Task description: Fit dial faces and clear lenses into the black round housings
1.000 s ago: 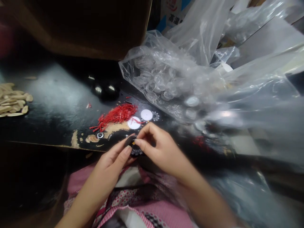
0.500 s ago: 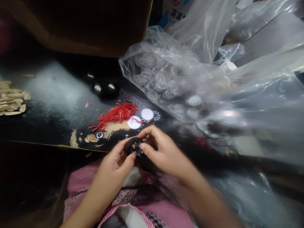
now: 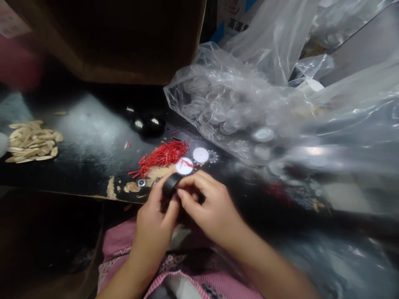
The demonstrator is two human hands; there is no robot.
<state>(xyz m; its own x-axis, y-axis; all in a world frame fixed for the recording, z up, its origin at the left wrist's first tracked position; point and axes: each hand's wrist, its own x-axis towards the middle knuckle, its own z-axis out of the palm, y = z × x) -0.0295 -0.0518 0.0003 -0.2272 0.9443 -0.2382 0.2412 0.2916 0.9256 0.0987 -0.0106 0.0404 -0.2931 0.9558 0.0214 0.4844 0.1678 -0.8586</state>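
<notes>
Between my hands, just off the front edge of the table, is a small round black casing (image 3: 171, 185), turned so that its smooth side faces up. My left hand (image 3: 158, 206) is closed around its left side, thumb below and fingers behind. The thumb and forefinger of my right hand (image 3: 205, 203) pinch at its right side; what lies between those fingertips is too small to make out. Just beyond my hands are two white discs (image 3: 201, 155) and a heap of thin red pointers (image 3: 166, 154). A small metallic ring (image 3: 141, 183) lies left of my fingers.
A clear plastic bag (image 3: 215, 104) of transparent round covers spreads over the right side. Two glossy black domed things (image 3: 148, 124) stand behind the red heap. Pale seeds (image 3: 34, 141) are piled at the left. A large cardboard box (image 3: 140, 77) overhangs the back.
The black casing has tilted in my hands, so its inner face with small parts no longer shows. The whole view has shifted, bringing more of the seed pile in at the left.
</notes>
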